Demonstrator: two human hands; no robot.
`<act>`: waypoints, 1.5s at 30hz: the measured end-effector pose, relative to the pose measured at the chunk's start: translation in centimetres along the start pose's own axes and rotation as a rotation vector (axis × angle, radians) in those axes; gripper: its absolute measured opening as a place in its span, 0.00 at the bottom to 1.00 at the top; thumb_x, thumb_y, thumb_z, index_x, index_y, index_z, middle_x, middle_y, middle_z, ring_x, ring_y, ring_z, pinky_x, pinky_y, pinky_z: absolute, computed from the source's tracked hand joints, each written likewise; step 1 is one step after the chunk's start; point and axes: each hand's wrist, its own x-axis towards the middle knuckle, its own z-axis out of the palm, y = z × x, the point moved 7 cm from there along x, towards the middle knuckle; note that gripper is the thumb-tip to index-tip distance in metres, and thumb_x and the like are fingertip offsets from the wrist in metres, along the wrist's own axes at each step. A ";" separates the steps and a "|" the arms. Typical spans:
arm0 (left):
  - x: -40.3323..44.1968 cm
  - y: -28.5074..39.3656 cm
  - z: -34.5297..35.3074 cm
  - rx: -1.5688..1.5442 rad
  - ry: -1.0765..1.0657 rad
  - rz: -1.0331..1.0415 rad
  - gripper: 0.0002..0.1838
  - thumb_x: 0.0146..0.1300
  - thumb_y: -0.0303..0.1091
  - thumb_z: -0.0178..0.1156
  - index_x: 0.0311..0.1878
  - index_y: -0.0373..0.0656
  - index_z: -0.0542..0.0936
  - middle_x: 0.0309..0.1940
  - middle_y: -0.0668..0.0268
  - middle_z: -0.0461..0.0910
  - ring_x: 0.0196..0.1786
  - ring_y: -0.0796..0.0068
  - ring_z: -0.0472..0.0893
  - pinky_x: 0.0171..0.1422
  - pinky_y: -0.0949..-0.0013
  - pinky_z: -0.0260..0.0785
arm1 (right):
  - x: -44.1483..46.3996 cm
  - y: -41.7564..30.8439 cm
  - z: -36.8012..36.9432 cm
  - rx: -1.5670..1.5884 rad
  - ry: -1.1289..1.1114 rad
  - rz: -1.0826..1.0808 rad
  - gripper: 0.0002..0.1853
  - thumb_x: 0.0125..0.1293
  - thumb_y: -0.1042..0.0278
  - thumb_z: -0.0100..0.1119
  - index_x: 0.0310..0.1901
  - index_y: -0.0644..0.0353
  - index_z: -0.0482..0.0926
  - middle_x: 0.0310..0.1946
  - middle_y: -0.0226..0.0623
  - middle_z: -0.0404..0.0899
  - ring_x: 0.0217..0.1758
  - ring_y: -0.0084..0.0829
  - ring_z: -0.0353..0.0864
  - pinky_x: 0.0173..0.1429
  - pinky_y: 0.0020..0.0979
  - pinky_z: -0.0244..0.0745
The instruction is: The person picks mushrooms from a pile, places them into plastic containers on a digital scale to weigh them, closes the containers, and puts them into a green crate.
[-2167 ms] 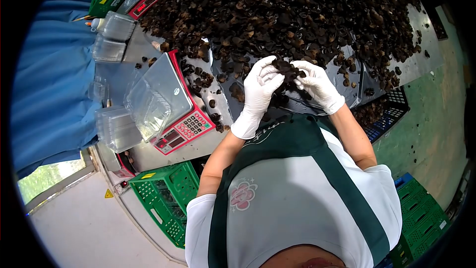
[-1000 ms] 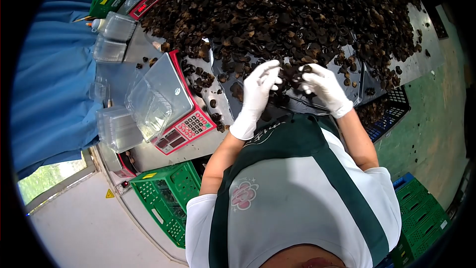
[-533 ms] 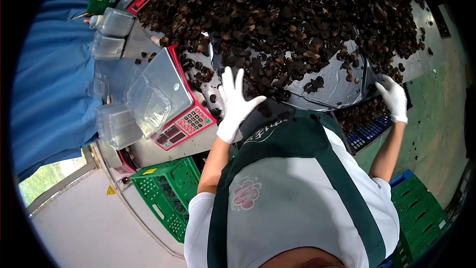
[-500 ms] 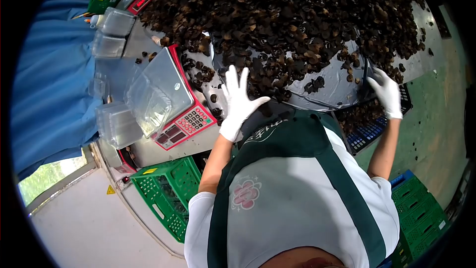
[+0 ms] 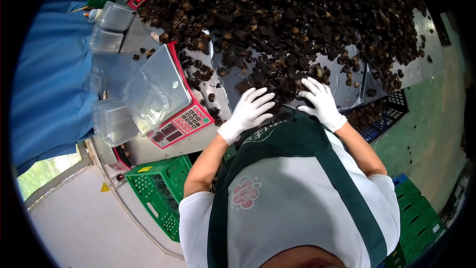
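Note:
My left hand [image 5: 250,110], in a white glove, lies at the near edge of the table with its fingers apart, left of a small cluster of dark fungus pieces [image 5: 280,85]. On the other side of that cluster, my right hand [image 5: 320,101], also gloved, has its fingers spread, the tips touching or just over the pieces. Neither hand holds anything that shows. Beyond them a large heap of the dark, curled pieces [image 5: 297,15] covers the table. Grey plastic sheeting [image 5: 342,87] shows under the near pieces.
A red scale [image 5: 184,123] with clear plastic boxes [image 5: 145,101] on it stands at the left. More clear boxes [image 5: 115,121] lie beside it. Green crates [image 5: 156,193] are below at the left and right. A dark crate [image 5: 391,111] with pieces is at the right edge.
My right hand has come back from above the dark crate to the near cluster. My left hand has turned its fingers toward the right, and the cluster now has pieces near my right fingertips.

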 end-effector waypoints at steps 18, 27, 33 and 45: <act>-0.1 -1.4 0.3 0.108 -0.171 -0.341 0.51 0.39 0.54 0.74 0.69 0.49 0.65 0.73 0.55 0.54 0.67 0.57 0.63 0.68 0.51 0.51 | -1.4 6.4 -3.3 -0.120 0.084 0.428 0.57 0.33 0.58 0.81 0.70 0.49 0.59 0.70 0.41 0.57 0.59 0.47 0.69 0.60 0.39 0.73; 5.6 -0.4 1.1 0.153 -0.104 -0.294 0.54 0.34 0.51 0.76 0.69 0.53 0.64 0.72 0.57 0.55 0.48 0.62 0.73 0.45 0.64 0.73 | -1.7 4.2 -0.8 0.052 0.081 0.461 0.60 0.35 0.60 0.80 0.72 0.50 0.53 0.71 0.44 0.56 0.63 0.46 0.68 0.59 0.37 0.74; 7.5 -2.9 0.9 0.086 -0.147 -0.553 0.64 0.32 0.53 0.78 0.74 0.55 0.52 0.74 0.54 0.49 0.52 0.52 0.75 0.43 0.59 0.77 | -0.9 6.0 -0.6 0.219 0.156 0.485 0.61 0.37 0.59 0.80 0.73 0.52 0.50 0.72 0.50 0.54 0.72 0.46 0.60 0.68 0.36 0.65; 8.9 -2.1 1.3 0.018 -0.292 -0.366 0.45 0.41 0.44 0.74 0.67 0.58 0.66 0.63 0.66 0.66 0.57 0.62 0.72 0.51 0.60 0.76 | 3.0 3.3 -1.3 0.217 -0.071 0.354 0.61 0.35 0.63 0.80 0.73 0.52 0.50 0.71 0.48 0.55 0.74 0.43 0.57 0.71 0.35 0.62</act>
